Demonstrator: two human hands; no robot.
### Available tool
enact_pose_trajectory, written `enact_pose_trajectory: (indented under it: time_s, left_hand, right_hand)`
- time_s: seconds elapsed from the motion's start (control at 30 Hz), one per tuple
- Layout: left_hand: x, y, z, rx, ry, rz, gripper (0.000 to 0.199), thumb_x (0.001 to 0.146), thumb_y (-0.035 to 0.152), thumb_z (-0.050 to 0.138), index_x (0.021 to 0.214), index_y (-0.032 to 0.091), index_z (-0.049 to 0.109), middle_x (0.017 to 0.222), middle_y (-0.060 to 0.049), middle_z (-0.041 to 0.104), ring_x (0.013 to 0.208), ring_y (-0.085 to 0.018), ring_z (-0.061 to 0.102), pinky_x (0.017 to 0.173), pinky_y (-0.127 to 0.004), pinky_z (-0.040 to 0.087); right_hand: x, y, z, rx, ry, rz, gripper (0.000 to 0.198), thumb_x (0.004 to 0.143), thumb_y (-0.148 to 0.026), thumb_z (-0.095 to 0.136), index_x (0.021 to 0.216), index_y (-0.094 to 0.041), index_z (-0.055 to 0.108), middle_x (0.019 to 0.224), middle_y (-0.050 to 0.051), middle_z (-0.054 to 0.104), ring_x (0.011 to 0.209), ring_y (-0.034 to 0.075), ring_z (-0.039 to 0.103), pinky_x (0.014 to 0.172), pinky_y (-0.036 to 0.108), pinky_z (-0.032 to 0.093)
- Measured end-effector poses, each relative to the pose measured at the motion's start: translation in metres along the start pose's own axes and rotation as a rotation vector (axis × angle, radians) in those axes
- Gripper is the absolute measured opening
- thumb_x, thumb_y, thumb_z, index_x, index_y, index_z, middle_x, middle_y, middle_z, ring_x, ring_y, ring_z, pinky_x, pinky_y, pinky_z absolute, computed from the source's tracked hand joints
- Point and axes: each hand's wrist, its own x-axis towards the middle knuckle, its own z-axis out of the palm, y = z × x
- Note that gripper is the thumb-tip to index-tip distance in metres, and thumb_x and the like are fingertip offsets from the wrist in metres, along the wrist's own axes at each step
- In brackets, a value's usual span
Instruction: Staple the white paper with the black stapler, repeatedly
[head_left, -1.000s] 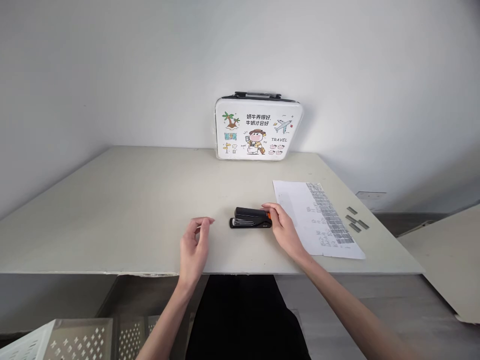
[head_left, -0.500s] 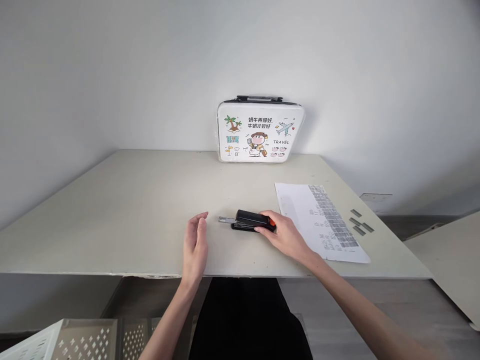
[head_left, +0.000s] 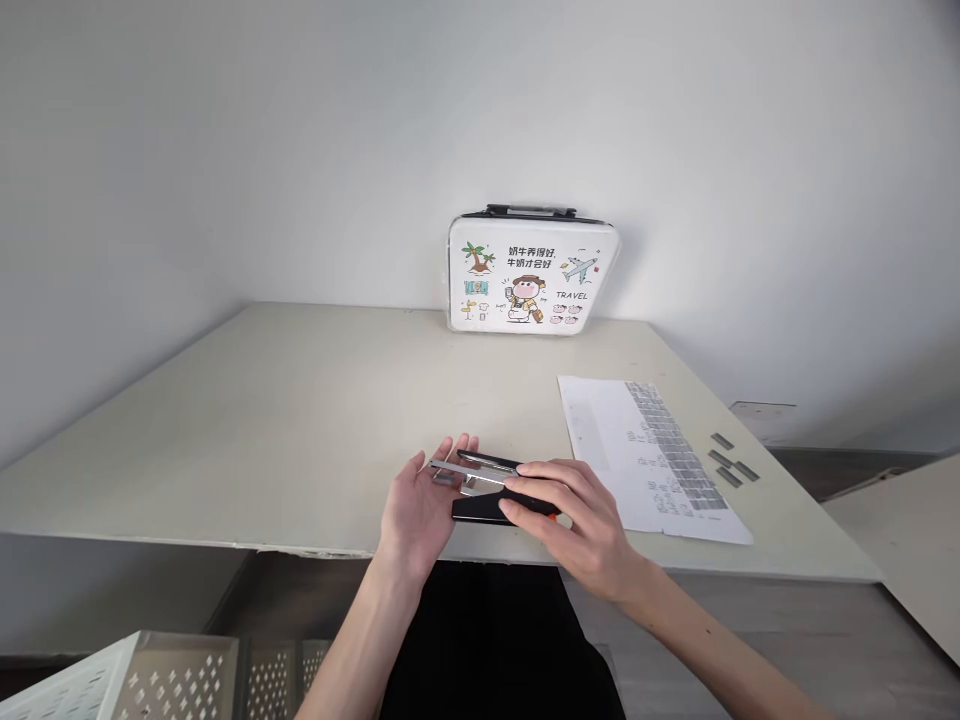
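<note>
My right hand [head_left: 581,510] grips a black stapler [head_left: 491,508] by its rear end, just above the front part of the table. The stapler is turned over and its parts are spread apart, with the metal rail sticking out to the left. My left hand [head_left: 420,505] lies palm up under the stapler's front end, fingers stretched out and apart. A small grey piece, perhaps a strip of staples [head_left: 444,479], shows at the left fingers; whether it rests on them is unclear. The stapler partly hides those fingers.
A printed sheet of paper [head_left: 600,450] lies to the right. Beyond it are several grey staple strips [head_left: 724,459] near the table's right edge. A white cartoon case [head_left: 532,275] stands against the wall. White perforated baskets [head_left: 180,680] sit below the table [head_left: 300,420] at left.
My right hand has turned the stapler over and brought it nearer to me. My left hand has moved right and turned palm up beneath the stapler's front. The view has shifted slightly.
</note>
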Motion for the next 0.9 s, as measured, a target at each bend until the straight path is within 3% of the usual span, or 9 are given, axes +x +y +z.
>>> enact_pose_trajectory:
  time_s: [0.13, 0.23, 0.3, 0.4, 0.5, 0.6, 0.73, 0.8, 0.9]
  left_hand:
    - [0.005, -0.003, -0.005, -0.059, 0.042, 0.022, 0.032, 0.104, 0.017, 0.039, 0.098, 0.011, 0.069, 0.110, -0.018, 0.074, 0.100, -0.024, 0.073, 0.084, -0.036, 0.058]
    - [0.005, -0.006, -0.016, 0.029, 0.061, 0.163, 0.024, 0.101, 0.017, 0.047, 0.094, 0.013, 0.070, 0.085, -0.007, 0.064, 0.078, -0.016, 0.064, 0.075, -0.029, 0.054]
    - [0.002, -0.007, -0.024, 0.211, 0.049, 0.348, 0.018, 0.100, 0.021, 0.054, 0.104, 0.017, 0.072, 0.075, 0.001, 0.049, 0.066, -0.012, 0.049, 0.068, -0.024, 0.047]
    - [-0.006, -0.008, -0.032, 0.620, 0.037, 0.563, 0.031, 0.098, 0.030, 0.059, 0.127, 0.026, 0.070, 0.075, 0.004, 0.038, 0.066, -0.014, 0.038, 0.066, -0.025, 0.039]
    - [-0.010, -0.010, -0.031, 0.889, 0.008, 0.618, 0.041, 0.093, 0.035, 0.061, 0.133, 0.029, 0.070, 0.075, 0.004, 0.038, 0.065, -0.016, 0.036, 0.064, -0.028, 0.035]
    - [-0.006, -0.014, -0.026, 0.977, -0.064, 0.670, 0.038, 0.086, 0.034, 0.066, 0.122, 0.027, 0.077, 0.073, 0.003, 0.040, 0.067, -0.018, 0.038, 0.067, -0.029, 0.037]
    - [0.003, -0.012, -0.025, 0.860, -0.048, 0.600, 0.040, 0.083, 0.028, 0.071, 0.123, 0.026, 0.074, 0.072, 0.005, 0.039, 0.066, -0.016, 0.037, 0.067, -0.027, 0.037]
    - [0.008, -0.007, -0.027, 0.623, -0.029, 0.489, 0.038, 0.086, 0.027, 0.071, 0.124, 0.023, 0.071, 0.073, 0.005, 0.039, 0.064, -0.013, 0.037, 0.065, -0.025, 0.037]
    - [0.011, 0.001, -0.029, 0.199, -0.032, 0.268, 0.021, 0.089, 0.020, 0.067, 0.110, 0.016, 0.070, 0.071, 0.006, 0.036, 0.059, -0.010, 0.035, 0.057, -0.022, 0.038]
  right_hand:
    - [0.000, 0.001, -0.001, 0.008, 0.043, 0.033, 0.041, 0.089, 0.004, 0.070, 0.117, -0.025, 0.072, 0.109, 0.006, 0.079, 0.112, 0.024, 0.071, 0.086, 0.042, 0.062]
    - [0.001, 0.002, -0.004, 0.096, 0.102, 0.152, 0.048, 0.090, 0.008, 0.062, 0.120, -0.028, 0.071, 0.109, 0.006, 0.077, 0.114, 0.024, 0.069, 0.087, 0.045, 0.063]
    - [0.002, 0.003, -0.005, 0.167, 0.130, 0.253, 0.052, 0.090, 0.009, 0.058, 0.122, -0.030, 0.070, 0.110, 0.006, 0.075, 0.115, 0.025, 0.068, 0.088, 0.046, 0.063]
    - [0.000, 0.005, -0.004, 0.221, 0.131, 0.386, 0.049, 0.090, 0.005, 0.058, 0.121, -0.031, 0.070, 0.114, 0.006, 0.073, 0.115, 0.026, 0.068, 0.086, 0.046, 0.063]
    - [0.000, 0.007, 0.003, 0.234, 0.118, 0.469, 0.040, 0.092, -0.004, 0.062, 0.118, -0.033, 0.070, 0.116, 0.006, 0.073, 0.114, 0.027, 0.069, 0.086, 0.048, 0.063]
    - [0.003, 0.009, 0.014, 0.273, 0.099, 0.513, 0.030, 0.095, -0.012, 0.065, 0.116, -0.033, 0.070, 0.117, 0.007, 0.074, 0.113, 0.027, 0.070, 0.090, 0.048, 0.062]
    - [0.017, 0.023, 0.035, 0.346, 0.042, 0.653, 0.017, 0.096, -0.030, 0.069, 0.113, -0.029, 0.070, 0.113, 0.007, 0.076, 0.103, 0.026, 0.072, 0.086, 0.043, 0.061]
    - [0.028, 0.042, 0.053, 0.370, 0.007, 0.731, 0.022, 0.093, -0.040, 0.072, 0.111, -0.027, 0.071, 0.108, 0.007, 0.078, 0.097, 0.026, 0.073, 0.085, 0.041, 0.059]
    - [0.050, 0.080, 0.089, 0.387, -0.038, 0.792, 0.031, 0.088, -0.047, 0.073, 0.108, -0.024, 0.071, 0.108, 0.007, 0.078, 0.097, 0.027, 0.071, 0.090, 0.040, 0.055]
